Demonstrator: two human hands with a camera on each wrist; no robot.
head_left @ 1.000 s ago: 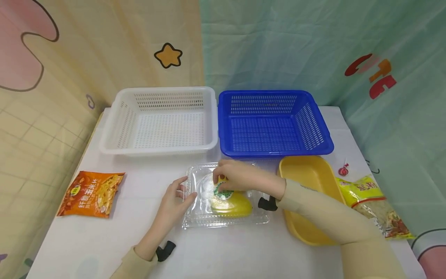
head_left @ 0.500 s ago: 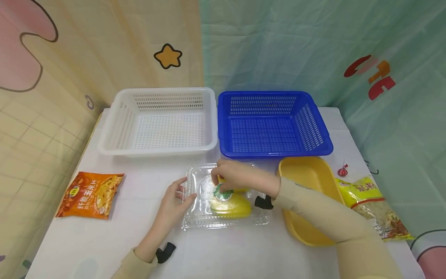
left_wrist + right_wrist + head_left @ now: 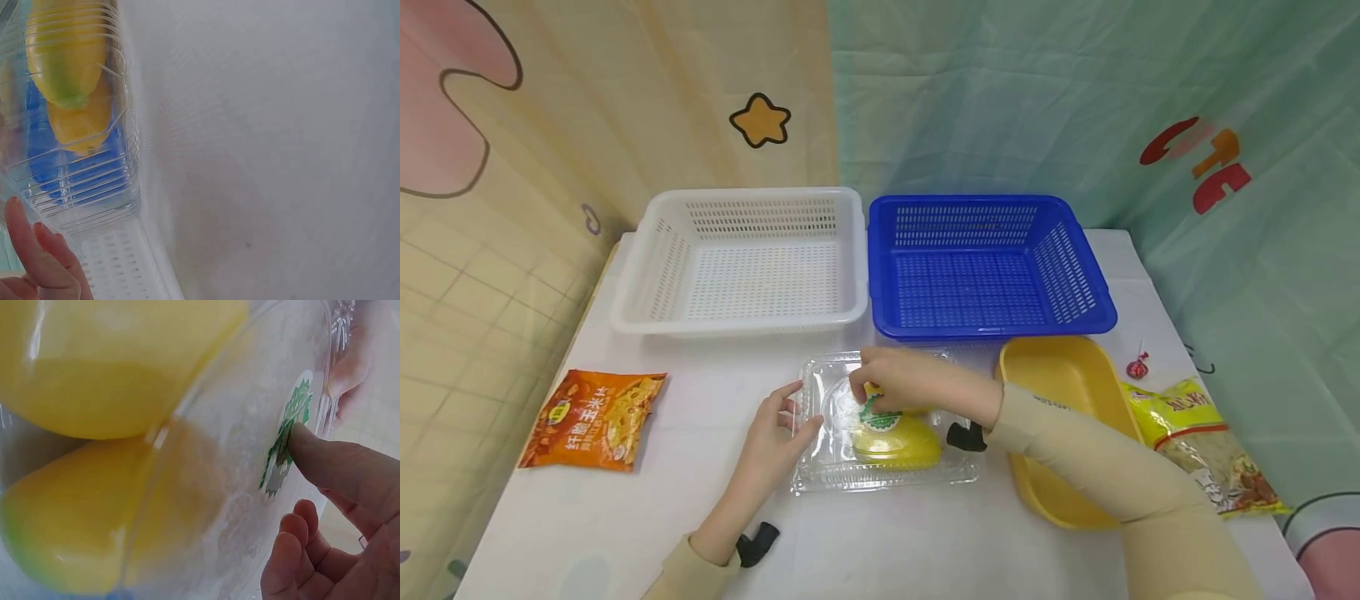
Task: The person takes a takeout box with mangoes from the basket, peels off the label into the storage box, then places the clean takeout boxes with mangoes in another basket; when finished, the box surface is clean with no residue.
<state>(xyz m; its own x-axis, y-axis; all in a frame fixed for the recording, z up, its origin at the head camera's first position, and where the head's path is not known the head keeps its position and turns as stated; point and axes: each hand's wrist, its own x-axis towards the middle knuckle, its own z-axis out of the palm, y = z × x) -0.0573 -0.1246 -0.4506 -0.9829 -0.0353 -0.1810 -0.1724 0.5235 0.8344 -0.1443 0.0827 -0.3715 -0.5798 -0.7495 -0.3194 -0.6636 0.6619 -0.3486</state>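
A clear plastic clamshell box point(image 3: 842, 475) lies on the white table with yellow mango-like fruits point(image 3: 898, 446) inside; green tinges show on them in both wrist views. My left hand point(image 3: 778, 433) rests at the box's left edge, thumb over the lid's rim and fingers along the side. Over the lid is my right hand point(image 3: 898, 379). In the right wrist view its thumb point(image 3: 312, 444) presses on a round green-and-white sticker point(image 3: 300, 403) on the lid, while the other fingers bend loosely beside it.
A white basket point(image 3: 741, 323) and a blue basket point(image 3: 992, 329) stand behind the box. To the right are a yellow tray point(image 3: 1037, 492), a red-wrapped lollipop point(image 3: 1138, 367) and a yellow-green food bag point(image 3: 1202, 442). An orange snack bag point(image 3: 595, 421) lies left.
My right hand shifts slightly left over the sticker, its fingertips moving a little on the lid. My left hand and the box stay in place.
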